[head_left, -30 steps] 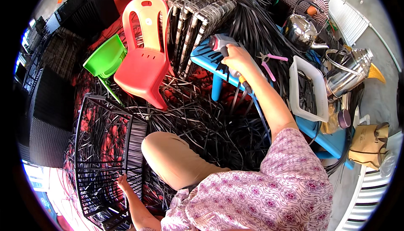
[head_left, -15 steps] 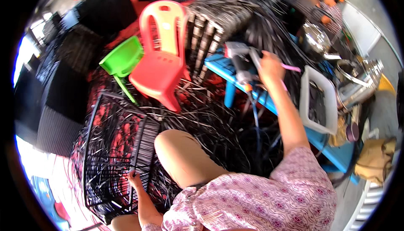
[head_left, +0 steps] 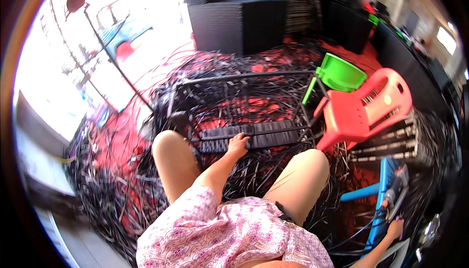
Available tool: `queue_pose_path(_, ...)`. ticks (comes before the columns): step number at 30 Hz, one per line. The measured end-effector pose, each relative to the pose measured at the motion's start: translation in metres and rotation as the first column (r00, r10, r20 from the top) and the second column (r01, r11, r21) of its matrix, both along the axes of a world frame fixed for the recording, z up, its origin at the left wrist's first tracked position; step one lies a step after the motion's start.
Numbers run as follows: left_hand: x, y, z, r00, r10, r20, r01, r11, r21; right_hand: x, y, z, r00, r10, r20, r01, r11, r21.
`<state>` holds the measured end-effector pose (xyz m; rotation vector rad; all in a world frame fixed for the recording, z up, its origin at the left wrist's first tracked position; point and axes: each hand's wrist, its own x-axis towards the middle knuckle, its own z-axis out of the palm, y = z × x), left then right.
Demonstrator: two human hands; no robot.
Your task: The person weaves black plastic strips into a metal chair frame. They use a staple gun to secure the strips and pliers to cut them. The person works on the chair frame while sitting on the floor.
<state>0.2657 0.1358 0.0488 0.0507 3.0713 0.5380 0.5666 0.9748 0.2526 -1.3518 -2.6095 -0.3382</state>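
Note:
A black frame [head_left: 254,75] with a strip-woven panel [head_left: 276,134] lies in front of my knees. My left hand [head_left: 238,145] is at the middle of that panel, its fingers closed over a bar. At the lower right, my right hand [head_left: 395,228] is beside a blue bench [head_left: 378,224], with a sliver of pink handle showing at its palm. What kind of tool the handle belongs to is hidden. A grey and black power tool with an orange fitting [head_left: 391,197] rests on the bench, just beyond that hand.
A red plastic chair [head_left: 349,116] and a green plastic stool [head_left: 339,75] stand at the right. Loose black strips [head_left: 127,204] cover much of the red floor. Large black woven boxes [head_left: 239,26] stand at the back. A thin pole [head_left: 115,55] rises at the left.
My view has swung left, bringing the frame to the centre and the bench to the lower right. My left hand remains on the panel; my right hand stays near the power tool.

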Motion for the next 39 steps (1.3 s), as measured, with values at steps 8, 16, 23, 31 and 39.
queue_pose_path(8, 0.076, -0.011, -0.039, 0.916, 0.022, 0.401, -0.046, 0.998, 0.050, -0.002, -0.023, 0.054, 0.881, -0.223, -0.416, 0.180, 0.974, -0.139)
queue_pose_path(16, 0.082, -0.059, -0.097, 0.995, -0.083, 0.046, 0.076, 0.987, 0.140, -0.014, -0.204, 0.190, 0.024, -0.048, -0.999, -0.613, 0.788, -0.053)
queue_pose_path(23, 0.061, -0.025, 0.001, 0.973, 0.109, 0.203, -0.229, 0.390, 0.892, -0.069, -0.400, 0.249, 0.053, 0.043, -0.998, -0.942, 0.333, -0.036)
queue_pose_path(31, 0.068, 0.013, 0.145, 0.937, -0.251, 0.242, -0.319, -0.340, 0.885, -0.165, -0.596, 0.104, 0.500, 0.254, -0.828, -0.844, -0.068, -0.531)
queue_pose_path(39, 0.080, 0.025, 0.167, 0.944, -0.274, 0.183, -0.291, -0.431, 0.854, -0.185, -0.672, 0.021, 0.313, 0.341, -0.887, -0.817, -0.379, -0.434)
